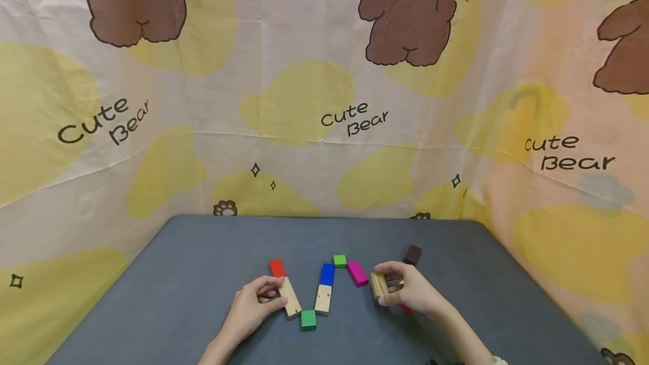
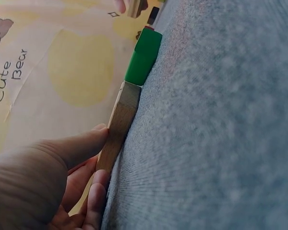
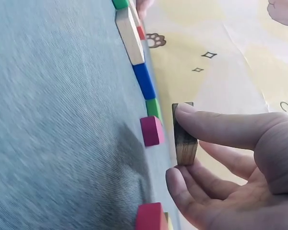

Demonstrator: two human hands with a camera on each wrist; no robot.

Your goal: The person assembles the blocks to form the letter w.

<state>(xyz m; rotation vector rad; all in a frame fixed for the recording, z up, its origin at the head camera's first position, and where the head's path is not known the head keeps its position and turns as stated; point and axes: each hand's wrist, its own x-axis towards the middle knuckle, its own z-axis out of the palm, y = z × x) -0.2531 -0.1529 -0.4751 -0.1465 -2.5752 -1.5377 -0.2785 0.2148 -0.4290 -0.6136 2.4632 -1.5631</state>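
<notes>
My left hand (image 1: 252, 303) has its thumb and fingertips on a plain wooden block (image 1: 290, 299), which lies flat on the table. A red block (image 1: 277, 267) adjoins its far end, and a green block (image 1: 308, 320) sits by its near end. In my right hand (image 1: 409, 288), a light wooden block (image 1: 377, 286) with lines along its side is gripped between thumb and fingers. The right wrist view shows this block (image 3: 185, 148) raised off the table, darker toward the top. To its left lies a magenta block (image 1: 357, 274).
A blue block (image 1: 327, 274), another wooden block (image 1: 323, 300) and a light green block (image 1: 339, 261) continue the zigzag row. Beyond my right hand is a dark brown block (image 1: 413, 254). A red-pink block (image 3: 150, 216) lies partly hidden beneath it. Patterned cloth surrounds the grey table (image 1: 223, 241).
</notes>
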